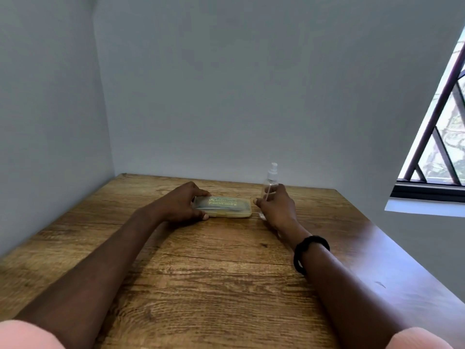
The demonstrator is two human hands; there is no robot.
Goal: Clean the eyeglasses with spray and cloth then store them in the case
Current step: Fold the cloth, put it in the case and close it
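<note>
— Yellow plastic case [227, 210], lid down, lying flat on the table [226, 285]: so nothing has begun?

— That is my reading. The left hand [185, 204] grips its left end, thumb on the near edge, fingers over the far one. A dark shape [221, 209] shows through the lid, likely the eyeglasses, though I cannot be sure.

— And the right hand [275, 209]?

— Just beside the case's right end, fingers curved about the lower part of the clear spray bottle [271, 181], which stands upright. Whether they have closed on it I cannot tell.

— What is left, then?

— All of it, I judge: opening the case, taking the glasses out, spraying, wiping, storing. I see no cloth anywhere; it may be inside the case.

— Anything in the way?

— Little. A black band [310, 253] sits on the right wrist, walls close the table's far and left sides, and a barred window [437, 127] is on the right, well apart from the work.
</note>
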